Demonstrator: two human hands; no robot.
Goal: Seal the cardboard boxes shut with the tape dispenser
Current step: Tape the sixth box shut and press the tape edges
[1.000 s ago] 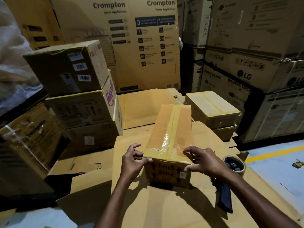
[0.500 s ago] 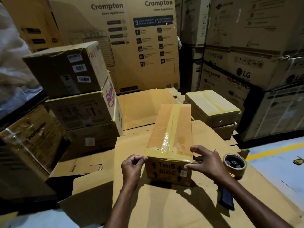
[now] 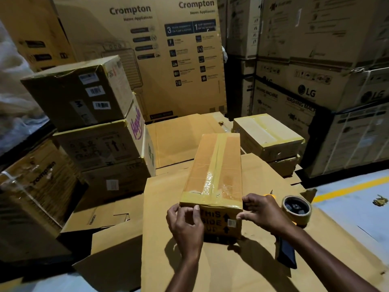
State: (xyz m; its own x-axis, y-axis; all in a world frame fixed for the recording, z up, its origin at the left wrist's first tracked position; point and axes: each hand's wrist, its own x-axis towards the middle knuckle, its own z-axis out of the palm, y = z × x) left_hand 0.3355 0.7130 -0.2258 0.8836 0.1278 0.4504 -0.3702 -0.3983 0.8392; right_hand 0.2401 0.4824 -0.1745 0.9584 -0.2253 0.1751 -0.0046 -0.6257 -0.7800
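Note:
A long narrow cardboard box [image 3: 214,165] lies on flattened cardboard [image 3: 160,207], taped along its top seam and across its near end, which reads "THIS SIDE UP". My left hand [image 3: 186,226] is at the near left corner, thumb pressing on the tape at the top edge. My right hand [image 3: 263,214] pinches the near right corner of the same box. The tape dispenser [image 3: 296,211], with its roll and dark handle, lies on the cardboard just right of my right wrist, held by neither hand.
A smaller taped box [image 3: 267,135] sits behind to the right on another box. A stack of three boxes [image 3: 94,127] stands on the left. Tall Crompton [image 3: 157,49] and LG [image 3: 315,81] cartons wall the back and right. Pale floor with a yellow line [image 3: 347,188] lies at right.
My left hand has moved from the box's left side onto the front top edge, thumb on the tape. My right hand closed in tighter on the right corner.

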